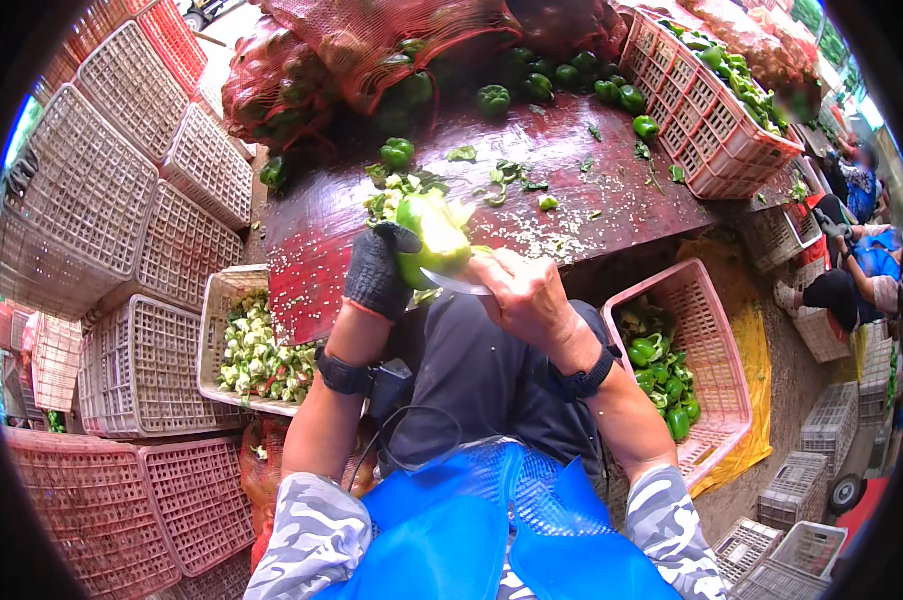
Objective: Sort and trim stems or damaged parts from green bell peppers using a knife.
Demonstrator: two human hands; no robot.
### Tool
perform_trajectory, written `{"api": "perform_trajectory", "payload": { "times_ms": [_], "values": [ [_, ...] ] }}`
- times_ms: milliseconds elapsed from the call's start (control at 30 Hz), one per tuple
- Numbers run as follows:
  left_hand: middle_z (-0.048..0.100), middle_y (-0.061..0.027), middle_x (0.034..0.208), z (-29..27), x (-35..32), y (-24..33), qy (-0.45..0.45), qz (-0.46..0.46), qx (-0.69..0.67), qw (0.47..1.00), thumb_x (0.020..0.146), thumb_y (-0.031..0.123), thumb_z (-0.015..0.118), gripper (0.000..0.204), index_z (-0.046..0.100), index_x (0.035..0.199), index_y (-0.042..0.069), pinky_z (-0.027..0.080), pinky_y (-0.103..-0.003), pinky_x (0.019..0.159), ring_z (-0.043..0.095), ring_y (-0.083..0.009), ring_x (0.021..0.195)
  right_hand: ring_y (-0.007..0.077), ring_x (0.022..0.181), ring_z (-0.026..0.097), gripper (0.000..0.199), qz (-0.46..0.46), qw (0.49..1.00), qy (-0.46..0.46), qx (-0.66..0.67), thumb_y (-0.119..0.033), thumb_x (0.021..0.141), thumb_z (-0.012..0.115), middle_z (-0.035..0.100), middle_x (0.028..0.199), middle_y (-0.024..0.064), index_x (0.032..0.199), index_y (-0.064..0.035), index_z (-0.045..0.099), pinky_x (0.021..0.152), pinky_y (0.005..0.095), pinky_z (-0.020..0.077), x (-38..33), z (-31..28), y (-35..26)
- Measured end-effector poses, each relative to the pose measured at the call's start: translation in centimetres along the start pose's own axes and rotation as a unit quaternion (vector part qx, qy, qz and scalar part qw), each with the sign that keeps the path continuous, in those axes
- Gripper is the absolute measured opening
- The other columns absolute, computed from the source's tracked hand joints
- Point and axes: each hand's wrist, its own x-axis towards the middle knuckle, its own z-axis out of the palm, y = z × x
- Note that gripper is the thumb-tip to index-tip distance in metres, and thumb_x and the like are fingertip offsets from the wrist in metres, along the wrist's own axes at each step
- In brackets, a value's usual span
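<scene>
My left hand (377,272), in a dark grey knitted glove, grips a green bell pepper (439,238) over the near edge of the table. The pepper is cut open, and pale inner flesh faces up. A knife (453,283) is in my bare right hand (533,298), its blade against the near side of the pepper; the handle is hidden by my fingers. Just beyond the pepper lies a heap of pale pepper cores (396,192). A whole green pepper (397,153) sits behind that heap.
The dark red table (621,215) bears scattered seeds and leaf scraps. Red mesh sacks (391,45) and a pepper-filled crate (706,125) line its back. At its left stands a crate of cores (209,335); a pink crate (719,400) with peppers is at right. Crate stacks (91,180) rise at left.
</scene>
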Motion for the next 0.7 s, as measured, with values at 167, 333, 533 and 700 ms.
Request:
{"api": "perform_trajectory", "payload": {
  "times_ms": [167,333,533,700],
  "values": [
    [0.068,-0.0114,0.096,1.7,-1.9,0.9,-0.029,0.159,0.270,0.949,0.082,0.011,0.061,0.024,0.066,0.103,0.000,0.056,-0.034,0.078,0.067,-0.0224,0.089,0.0259,0.068,0.066,0.018,-0.004,1.000,-0.014,-0.023,-0.011,0.084,0.066,0.060,0.080,0.0100,0.101,-0.0026,0.064,0.057,0.0379,0.0532,0.2,1.1,0.3],
    [0.069,-0.0095,0.099,2.2,-3.0,0.2,-0.059,0.072,-0.020,0.995,0.085,0.006,0.059,0.022,0.066,0.106,0.000,0.055,-0.033,0.079,0.066,-0.0167,0.090,0.0247,0.068,0.066,0.025,-0.007,0.999,0.026,-0.046,-0.009,0.083,0.066,0.064,0.084,0.0103,0.107,0.0000,0.066,0.057,0.0364,0.0538,0.0,1.4,0.1],
    [0.070,-0.0071,0.095,-1.9,-0.8,-2.5,-0.006,0.205,0.299,0.932,0.091,0.013,0.058,0.016,0.067,0.102,0.005,0.054,-0.031,0.077,0.066,-0.0167,0.087,0.0245,0.068,0.066,0.029,-0.015,0.999,0.025,-0.026,-0.008,0.081,0.068,0.064,0.084,0.0108,0.109,0.0007,0.067,0.058,0.0360,0.0537,-0.2,1.1,0.3],
    [0.070,-0.0075,0.086,-4.4,0.9,-3.9,0.024,0.072,0.120,0.990,0.083,0.017,0.074,0.015,0.068,0.090,0.006,0.054,-0.032,0.074,0.066,-0.0154,0.082,0.0240,0.067,0.066,0.027,-0.027,0.999,0.019,-0.030,-0.009,0.080,0.068,0.063,0.081,0.0103,0.106,0.0009,0.067,0.057,0.0365,0.0531,-0.3,1.1,0.2]
  ]
}}
